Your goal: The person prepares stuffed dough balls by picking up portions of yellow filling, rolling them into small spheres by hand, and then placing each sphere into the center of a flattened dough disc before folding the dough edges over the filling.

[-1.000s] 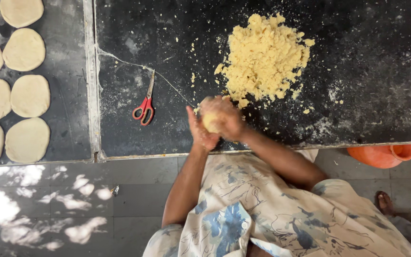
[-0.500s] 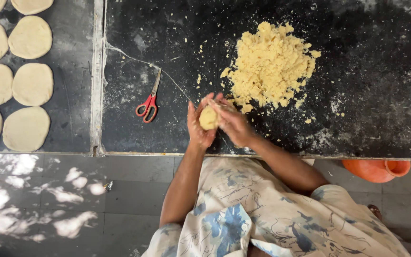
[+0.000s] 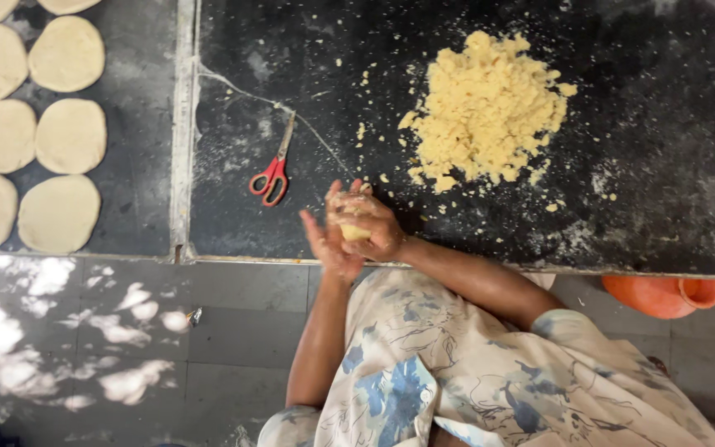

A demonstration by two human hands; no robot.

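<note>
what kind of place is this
Probably a kitchen or small food-making workspace: a dark, flour-dusted stone counter holds a pile of crumbly yellow dough, flattened dough rounds lie in rows, and both hands press a dough lump.

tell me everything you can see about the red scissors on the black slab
The scissors have red loop handles and slim grey metal blades. They lie flat and shut on the dusty black slab, blades pointing up and away from the person, handles nearest them. A thin white string passes by the blade tips; contact cannot be told. No hand touches them; the left hand is nearest.
</note>
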